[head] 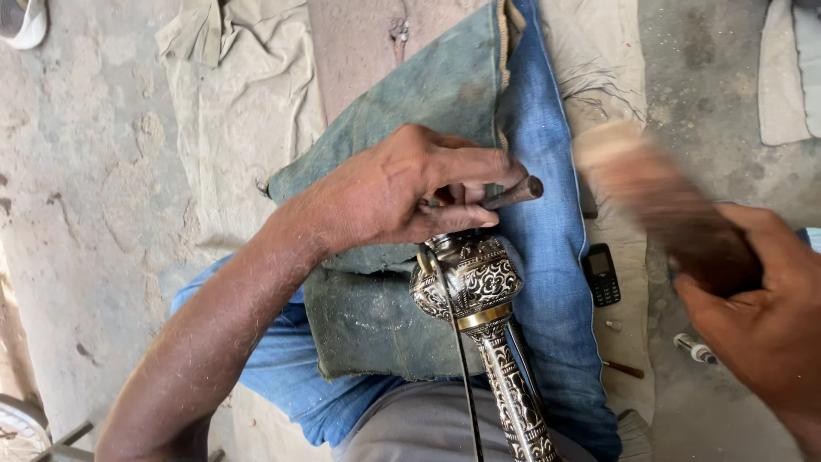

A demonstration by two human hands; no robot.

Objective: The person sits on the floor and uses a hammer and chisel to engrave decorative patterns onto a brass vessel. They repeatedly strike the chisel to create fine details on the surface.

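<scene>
1. Engraved metal piece (479, 295) rises from the bottom edge of the head view — a bulbous, patterned body on a long ornate stem, leaning over a blue denim leg (547, 282) and a green cloth pad (385, 316).
2. Left hand (402, 188) clamps a dark chisel (513, 192), its tip at the top of the piece.
3. Right hand (761, 299) grips a wooden mallet (658, 201) — blurred, raised right of the chisel.
4. A small black phone (602, 274) lies on the cloth by the leg.
</scene>
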